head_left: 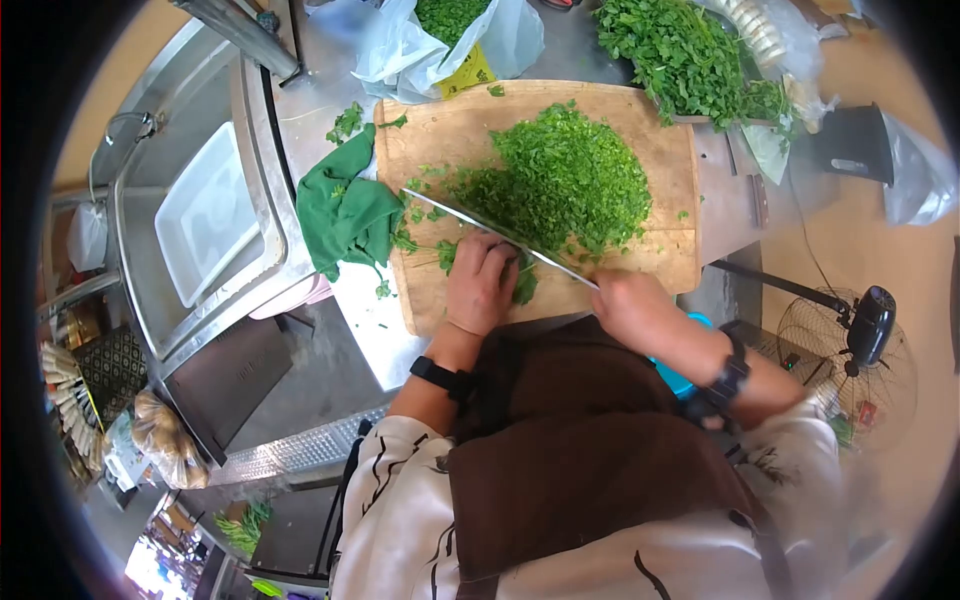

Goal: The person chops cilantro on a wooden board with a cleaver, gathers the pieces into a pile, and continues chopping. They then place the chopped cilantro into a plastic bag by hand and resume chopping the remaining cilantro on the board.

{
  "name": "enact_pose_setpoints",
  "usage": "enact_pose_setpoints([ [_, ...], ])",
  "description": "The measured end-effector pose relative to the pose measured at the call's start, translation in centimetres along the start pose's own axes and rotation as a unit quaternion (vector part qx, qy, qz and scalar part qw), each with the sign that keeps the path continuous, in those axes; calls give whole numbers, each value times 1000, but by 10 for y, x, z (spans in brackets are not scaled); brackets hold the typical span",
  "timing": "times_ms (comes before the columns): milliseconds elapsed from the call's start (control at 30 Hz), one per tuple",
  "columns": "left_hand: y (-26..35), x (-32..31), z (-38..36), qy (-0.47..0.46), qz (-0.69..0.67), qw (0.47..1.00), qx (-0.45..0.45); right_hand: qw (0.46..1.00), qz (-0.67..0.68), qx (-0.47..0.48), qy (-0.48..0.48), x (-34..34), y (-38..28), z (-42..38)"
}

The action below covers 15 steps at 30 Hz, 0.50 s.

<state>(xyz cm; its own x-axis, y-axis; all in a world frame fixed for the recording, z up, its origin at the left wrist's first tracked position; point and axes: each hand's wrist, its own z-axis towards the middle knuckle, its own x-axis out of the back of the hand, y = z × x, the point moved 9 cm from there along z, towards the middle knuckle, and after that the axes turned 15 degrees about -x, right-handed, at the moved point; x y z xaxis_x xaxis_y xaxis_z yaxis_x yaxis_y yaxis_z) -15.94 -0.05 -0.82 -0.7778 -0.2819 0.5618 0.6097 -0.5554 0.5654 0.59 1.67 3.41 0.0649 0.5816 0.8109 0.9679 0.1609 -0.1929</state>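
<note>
My right hand (631,303) is closed around the handle of a long kitchen knife (470,219), whose blade slants up and left across the wooden cutting board (660,262). Close below the blade, the curled fingers of my left hand (480,284) press on a bunch of leafy herbs (526,284), partly hidden under them. Beyond the blade lies a large heap of chopped herbs (575,175). Loose sprigs (447,255) are scattered left of my left hand. A green cloth (345,205) is bunched against the board's left edge.
A plastic bag (395,50) of chopped greens stands behind the board, and a pile of whole herbs (680,60) lies at the back right. To the left is a metal sink (140,240) with a white tub (207,215). A fan (850,330) stands at right.
</note>
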Motion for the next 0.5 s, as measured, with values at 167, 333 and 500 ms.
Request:
enact_pose_setpoints([
  [167, -3, -1, -2, -11, -3, 1000, 4, 993, 73, 55, 77, -5, -5, 25],
  [333, -4, -1, -7, 3, 2, 1000, 21, 998, 26, 39, 52, 25, 2, -18],
  [500, -3, 0, -3, 7, 9, 1000, 22, 1000, 3, 7, -1, 12, 0, -14],
])
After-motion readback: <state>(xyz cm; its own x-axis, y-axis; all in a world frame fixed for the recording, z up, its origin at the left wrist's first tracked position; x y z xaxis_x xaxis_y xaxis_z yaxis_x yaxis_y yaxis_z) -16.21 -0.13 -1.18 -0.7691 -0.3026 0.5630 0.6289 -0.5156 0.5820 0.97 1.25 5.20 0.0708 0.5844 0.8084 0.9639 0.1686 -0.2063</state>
